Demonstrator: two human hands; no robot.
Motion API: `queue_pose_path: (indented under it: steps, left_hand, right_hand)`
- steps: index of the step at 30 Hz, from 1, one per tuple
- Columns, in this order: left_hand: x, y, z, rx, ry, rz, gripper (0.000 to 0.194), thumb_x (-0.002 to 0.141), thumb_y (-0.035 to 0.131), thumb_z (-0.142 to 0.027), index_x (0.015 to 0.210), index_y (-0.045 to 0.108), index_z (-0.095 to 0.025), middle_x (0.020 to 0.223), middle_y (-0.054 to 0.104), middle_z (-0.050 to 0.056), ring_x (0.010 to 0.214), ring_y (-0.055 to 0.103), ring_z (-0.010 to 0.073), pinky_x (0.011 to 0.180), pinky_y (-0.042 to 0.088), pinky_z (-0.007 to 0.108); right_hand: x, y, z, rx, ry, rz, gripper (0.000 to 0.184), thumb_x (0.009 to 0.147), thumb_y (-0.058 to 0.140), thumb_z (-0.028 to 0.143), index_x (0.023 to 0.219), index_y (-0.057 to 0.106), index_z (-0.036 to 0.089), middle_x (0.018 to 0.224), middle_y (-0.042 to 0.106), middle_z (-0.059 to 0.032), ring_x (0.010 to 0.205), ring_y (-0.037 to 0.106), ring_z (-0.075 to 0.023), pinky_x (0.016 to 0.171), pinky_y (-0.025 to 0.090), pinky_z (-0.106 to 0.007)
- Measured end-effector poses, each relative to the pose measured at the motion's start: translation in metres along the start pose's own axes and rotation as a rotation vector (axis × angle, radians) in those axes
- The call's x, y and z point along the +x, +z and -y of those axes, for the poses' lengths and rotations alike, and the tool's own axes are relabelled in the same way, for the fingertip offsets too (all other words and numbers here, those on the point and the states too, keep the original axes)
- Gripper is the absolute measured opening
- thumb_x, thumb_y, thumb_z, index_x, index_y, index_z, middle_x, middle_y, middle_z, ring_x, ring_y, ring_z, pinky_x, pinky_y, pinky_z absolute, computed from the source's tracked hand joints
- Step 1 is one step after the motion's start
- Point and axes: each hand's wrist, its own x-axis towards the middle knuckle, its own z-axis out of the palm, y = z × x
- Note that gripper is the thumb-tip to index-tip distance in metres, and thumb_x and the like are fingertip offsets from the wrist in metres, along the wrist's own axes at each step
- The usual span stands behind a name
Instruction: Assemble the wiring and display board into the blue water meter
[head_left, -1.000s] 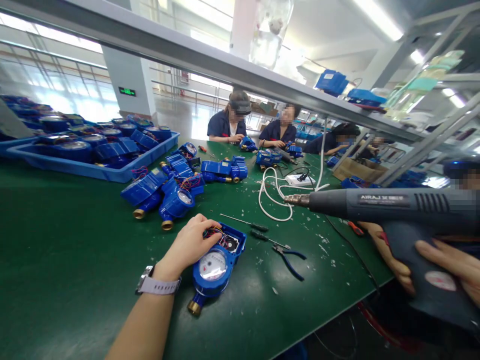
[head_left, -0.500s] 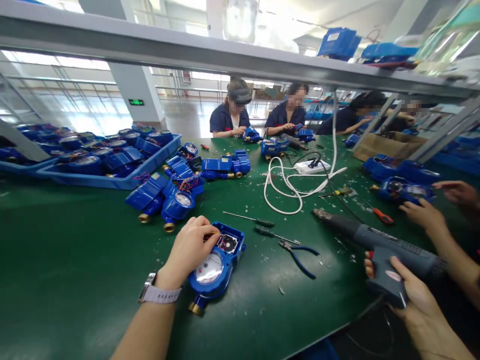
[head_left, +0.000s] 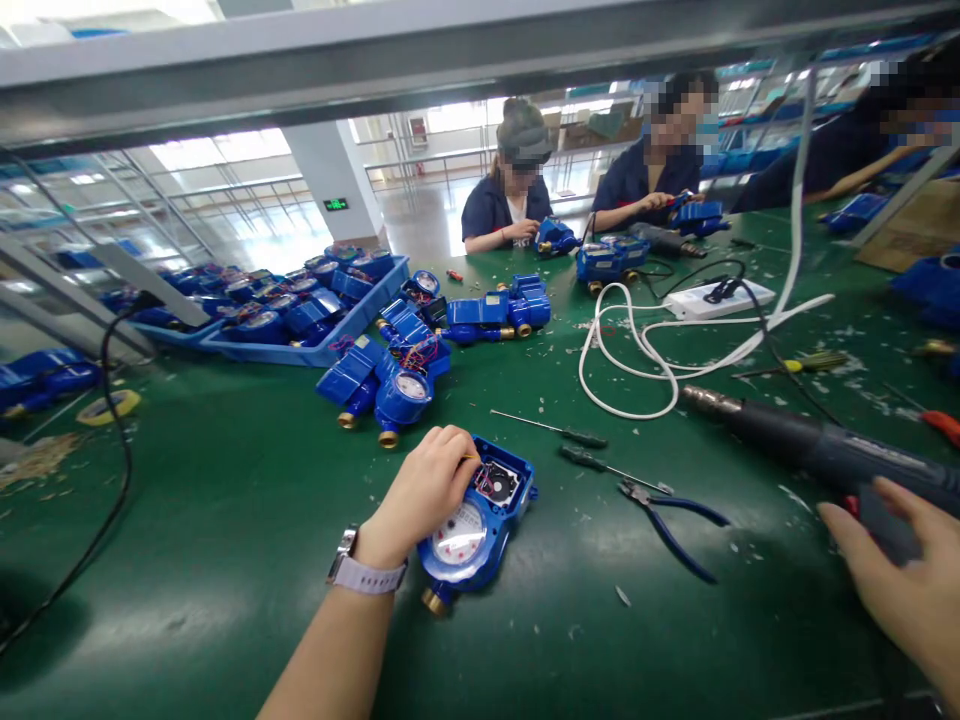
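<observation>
A blue water meter with a round clear dial and a brass end lies in front of me, its upper compartment uncovered. Inside show a black round part and thin coloured wires. My left hand rests over the meter's left edge, fingers pinched at the wires; the fingertips are partly hidden. At the right, my right hand is around the handle of a dark heat gun, whose metal nozzle points left. Pliers with blue handles and two screwdrivers lie between the meter and the heat gun.
Several blue meters lie beyond my left hand, beside a blue crate filled with more. A white power strip and its looped cable lie farther back. Co-workers sit opposite. A shelf beam crosses overhead.
My view has turned left, so things appear farther right. My right hand has shifted its hold on the heat gun, with thumb and fingers now around the handle from above. My left hand stays at the meter.
</observation>
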Motion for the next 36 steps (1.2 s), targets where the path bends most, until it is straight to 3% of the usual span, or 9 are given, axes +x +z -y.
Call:
queue_pose_path:
  steps: [2,5,7,9,15,27,30,33,36]
  left_hand:
    - [0.000,0.000,-0.002,-0.019,0.004,0.004,0.017,0.096,0.045,-0.020,0.081,0.053,-0.019,0.096,0.062,0.007,0.092,0.055,0.0207,0.086,0.046,0.038]
    - [-0.002,0.000,-0.006,-0.040,0.011,0.016,0.018,0.097,0.044,-0.022,0.081,0.053,-0.019,0.098,0.063,0.007,0.093,0.057,0.0204,0.087,0.047,0.038]
    - [-0.003,0.000,-0.008,-0.042,0.017,0.021,0.019,0.097,0.044,-0.022,0.081,0.053,-0.019,0.099,0.064,0.006,0.092,0.057,0.0201,0.086,0.047,0.038]
    - [-0.005,0.000,-0.010,-0.045,0.019,0.019,0.018,0.097,0.044,-0.022,0.082,0.052,-0.019,0.100,0.064,0.006,0.094,0.057,0.0200,0.087,0.047,0.038]
    - [-0.009,0.000,-0.010,-0.118,0.038,-0.007,0.018,0.097,0.043,-0.021,0.082,0.053,-0.019,0.104,0.066,0.007,0.099,0.060,0.0194,0.089,0.048,0.036]
    - [-0.018,0.002,-0.007,-0.316,-0.013,-0.014,0.018,0.098,0.043,-0.023,0.085,0.055,-0.019,0.091,0.065,0.005,0.089,0.061,0.0157,0.082,0.049,0.030]
    - [-0.016,-0.004,-0.011,-0.270,-0.044,0.012,0.011,0.094,0.050,-0.023,0.100,0.057,-0.017,0.091,0.064,0.004,0.086,0.060,0.0159,0.081,0.049,0.031]
    - [-0.010,-0.012,-0.017,-0.144,-0.023,0.117,0.028,0.090,0.060,-0.027,0.117,0.058,-0.018,0.092,0.064,0.004,0.087,0.060,0.0184,0.080,0.050,0.034]
    - [-0.004,-0.015,-0.022,-0.017,0.005,0.194,0.013,0.090,0.060,-0.024,0.099,0.068,-0.019,0.091,0.065,0.004,0.088,0.061,0.0198,0.079,0.049,0.035]
  right_hand:
    - [-0.012,0.002,0.064,0.160,-0.148,0.064,0.049,0.091,0.055,0.048,0.131,0.055,0.019,0.124,0.060,-0.0207,0.114,0.059,-0.0385,0.092,0.050,-0.054]
    - [-0.027,0.010,0.155,0.464,-0.529,0.176,0.049,0.095,0.052,0.043,0.139,0.046,0.021,0.131,0.057,-0.0161,0.120,0.054,-0.0338,0.097,0.048,-0.055]
    - [-0.035,0.021,0.195,0.585,-0.746,0.262,0.054,0.094,0.055,0.042,0.142,0.041,0.019,0.134,0.055,-0.0164,0.124,0.051,-0.0324,0.099,0.048,-0.054]
    - [-0.042,0.034,0.217,0.635,-0.860,0.337,0.056,0.094,0.056,0.042,0.142,0.039,0.018,0.135,0.054,-0.0175,0.126,0.049,-0.0327,0.101,0.047,-0.056]
    - [-0.055,0.062,0.225,0.717,-0.810,0.415,0.048,0.094,0.056,0.041,0.135,0.043,0.019,0.130,0.058,-0.0173,0.122,0.054,-0.0321,0.098,0.049,-0.057]
    - [-0.063,0.062,0.220,0.774,-0.726,0.499,0.044,0.094,0.057,0.042,0.129,0.045,0.018,0.131,0.055,-0.0180,0.122,0.052,-0.0306,0.098,0.048,-0.054]
    - [-0.067,0.063,0.221,0.804,-0.704,0.505,0.049,0.094,0.056,0.044,0.133,0.042,0.017,0.136,0.051,-0.0186,0.125,0.049,-0.0302,0.100,0.047,-0.052]
    - [-0.071,0.065,0.223,0.821,-0.680,0.517,0.058,0.092,0.059,0.048,0.137,0.038,0.016,0.142,0.045,-0.0195,0.130,0.045,-0.0308,0.103,0.044,-0.052]
    - [-0.072,0.066,0.224,0.826,-0.666,0.523,0.058,0.093,0.059,0.047,0.138,0.038,0.017,0.143,0.044,-0.0186,0.131,0.044,-0.0302,0.104,0.044,-0.052]
